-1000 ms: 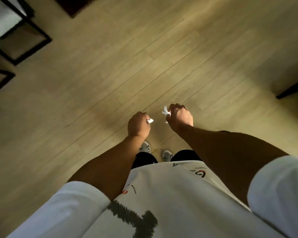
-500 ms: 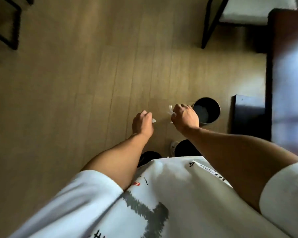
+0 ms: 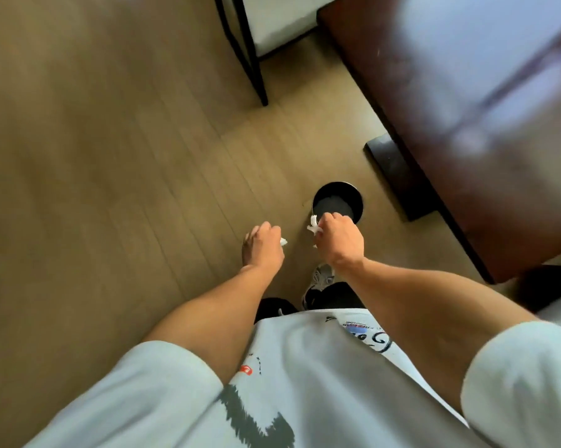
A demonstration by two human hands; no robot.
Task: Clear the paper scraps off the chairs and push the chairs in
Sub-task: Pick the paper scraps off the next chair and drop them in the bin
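Left hand (image 3: 263, 245) curled around a small white scrap (image 3: 283, 241), poking out at the fingers. Right hand (image 3: 339, 240) closed on a bigger scrap (image 3: 313, 228), held just beside the rim of a black bin (image 3: 356, 197) on the floor (image 3: 127, 156). Chair (image 3: 256, 53) with black legs standing beyond, near a dark table (image 3: 450, 134).
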